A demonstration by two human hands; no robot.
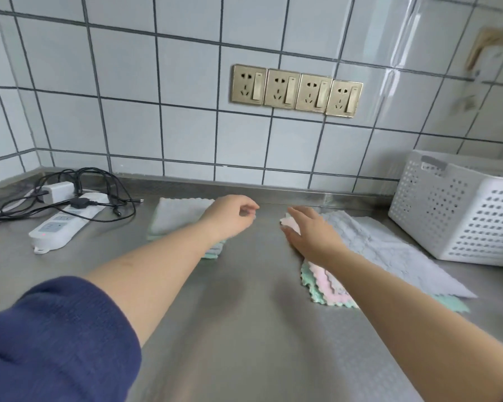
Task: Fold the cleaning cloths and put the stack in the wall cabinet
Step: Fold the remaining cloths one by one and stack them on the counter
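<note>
A folded stack of cloths [178, 217], pale grey on top with green edges below, lies on the steel counter at the left. My left hand [233, 216] hovers over its right side with fingers loosely curled, holding nothing. On the right lies a loose pile of unfolded cloths [378, 248], grey on top, pink and green beneath. My right hand [311, 233] rests flat on that pile's left edge, fingers straight, touching a pink corner [288, 221]. The wall cabinet is out of view.
A white perforated basket [459, 216] stands at the right against the tiled wall. A white power strip [61, 224], a charger and tangled black cables [99, 187] lie at the left. Gold wall sockets [296, 91] sit above the steel counter [244, 314].
</note>
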